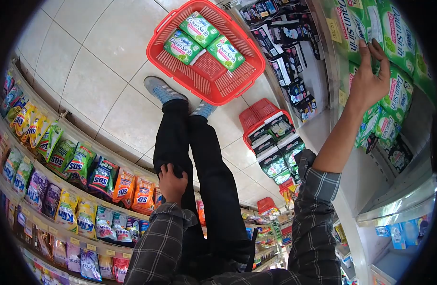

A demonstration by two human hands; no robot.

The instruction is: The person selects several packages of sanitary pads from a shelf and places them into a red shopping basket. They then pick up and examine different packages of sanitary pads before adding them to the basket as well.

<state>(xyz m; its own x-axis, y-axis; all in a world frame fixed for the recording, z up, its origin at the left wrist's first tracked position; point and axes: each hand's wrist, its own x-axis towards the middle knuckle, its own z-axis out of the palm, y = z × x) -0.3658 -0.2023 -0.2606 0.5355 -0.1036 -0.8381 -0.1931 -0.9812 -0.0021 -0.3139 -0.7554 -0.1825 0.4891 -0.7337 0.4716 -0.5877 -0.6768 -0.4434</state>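
My right hand (372, 78) is raised to a shelf, its fingertips against green Daun Sirih packs (399, 35). Its fingers look apart, and I see no pack clearly gripped. More of these green packs (398, 92) are stacked just below that hand. Down on my black-trousered leg rests my left hand (172, 183), fingers spread over the knee and holding nothing. A red plastic basket (213, 90) stands on the floor in front of my feet. Inside it lie several green-and-white packs of the same brand (226, 52).
To the left, curved-looking shelves hold pouches of SOS (80, 161) and Kin (68, 209). Black packs (285, 61) fill a lower shelf on the right. Beside my leg, another red basket (261, 114) stands by dark and green packs (275, 142). The floor (109, 52) is tiled.
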